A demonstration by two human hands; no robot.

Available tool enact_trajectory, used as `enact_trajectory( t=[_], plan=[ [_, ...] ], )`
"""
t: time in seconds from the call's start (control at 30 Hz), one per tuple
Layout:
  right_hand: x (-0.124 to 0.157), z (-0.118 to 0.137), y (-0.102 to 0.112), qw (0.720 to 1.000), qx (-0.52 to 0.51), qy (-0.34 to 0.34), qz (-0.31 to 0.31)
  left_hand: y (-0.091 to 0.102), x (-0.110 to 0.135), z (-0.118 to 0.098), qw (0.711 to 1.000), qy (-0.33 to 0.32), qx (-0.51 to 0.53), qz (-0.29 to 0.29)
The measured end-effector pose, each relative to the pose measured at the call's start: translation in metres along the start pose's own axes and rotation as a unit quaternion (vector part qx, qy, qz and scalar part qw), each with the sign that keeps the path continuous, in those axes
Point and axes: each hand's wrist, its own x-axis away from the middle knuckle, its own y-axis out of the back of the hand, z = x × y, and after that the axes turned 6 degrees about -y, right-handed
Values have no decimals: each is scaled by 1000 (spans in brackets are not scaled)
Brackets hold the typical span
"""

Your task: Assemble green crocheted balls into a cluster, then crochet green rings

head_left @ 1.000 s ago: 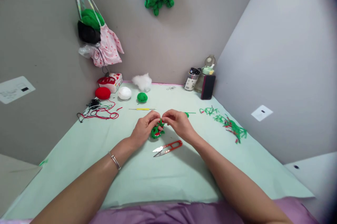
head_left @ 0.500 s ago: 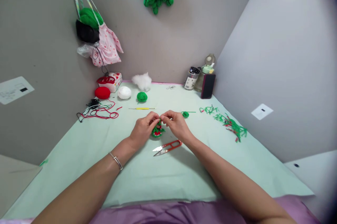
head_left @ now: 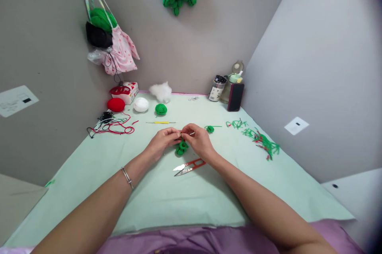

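Note:
A small green crochet piece (head_left: 180,149) hangs below the fingertips of both my hands, over the table. My left hand (head_left: 162,141) pinches it at the top from the left. Fingertips of my right hand (head_left: 198,139) press together at the same spot, nearly touching the left ones. A thin pale sliver shows by the right fingers, too small to name. Just below the hands lie thread snips (head_left: 188,166) with red handles, blades pointing left. Beyond the right hand is a small green crochet round (head_left: 210,129) with a straight tail.
Behind the hands lie a yellow-handled crochet hook (head_left: 161,122), a green yarn ball (head_left: 160,109), a white ball (head_left: 141,105), a red ball (head_left: 116,105) and stuffing (head_left: 161,92). Loose cords (head_left: 115,127) spread left, yarn scraps (head_left: 262,142) right. A phone (head_left: 235,97) leans at the back.
The crochet piece has turned: its red and white parts, visible before, are now out of sight and green faces up. The left hand has shifted slightly, its fingers straighter.

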Motion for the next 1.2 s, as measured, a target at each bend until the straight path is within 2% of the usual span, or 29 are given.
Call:
enact_trajectory(
  t=[0.1, 0.27, 0.37, 0.47, 0.57, 0.63, 0.73, 0.87, 1.0, 1.2],
  plan=[
    [0, -1, 3, 998, 40, 51, 3, 4, -2, 1, 999, 7, 49, 16],
    [0, 0, 9, 995, 51, 75, 40, 5, -3, 6, 999, -14, 33, 13],
    [-1, 1, 11, 996, 39, 58, 48, 5, -3, 9, 999, -30, 10, 18],
    [-4, 1, 12, 998, -26, 6, 64, 6, -4, 10, 999, -36, 0, 15],
    [-8, -1, 11, 993, -82, -36, 81, 6, -5, 11, 999, -33, 21, 14],
    [-10, -2, 10, 993, -83, -47, 66, 5, -5, 11, 999, -31, 40, 9],
    [-11, -3, 8, 995, -69, -47, 48, 3, -5, 10, 998, -36, 50, -17],
    [-9, -5, 4, 994, -80, -38, 56, 3, -4, 7, 996, -45, 56, -44],
    [-8, -7, 1, 993, -98, -39, 57, 3, -4, 5, 997, -45, 58, -38],
    [-9, -9, 0, 993, -92, -36, 58, 2, -4, 4, 998, -1, 46, -40]
  ],
)
